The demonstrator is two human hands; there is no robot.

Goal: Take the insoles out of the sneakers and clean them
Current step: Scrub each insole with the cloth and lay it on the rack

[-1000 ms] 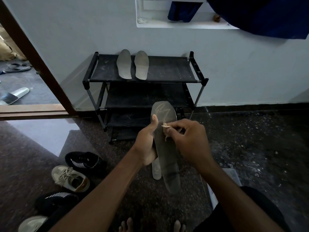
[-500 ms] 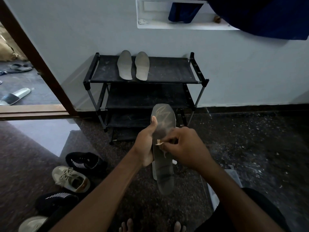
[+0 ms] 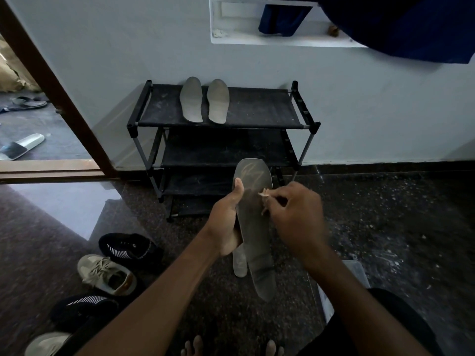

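My left hand grips a long grey insole by its left edge, thumb lying on its top face. A second insole pokes out behind it, held in the same hand. My right hand pinches a small tan scrap, perhaps a cloth, against the insole's right edge. Two more grey insoles lie side by side on the top shelf of the black shoe rack. Two black sneakers and two beige sneakers sit on the floor at the lower left.
The rack stands against a pale wall. A doorway at the left shows sandals outside. A clear plastic container lies by my right forearm. Blue cloth hangs at the top right. My bare toes show at the bottom.
My right hand slid down the insole toward my left thumb, then back up to its right edge. The insole dropped slightly and rose again.
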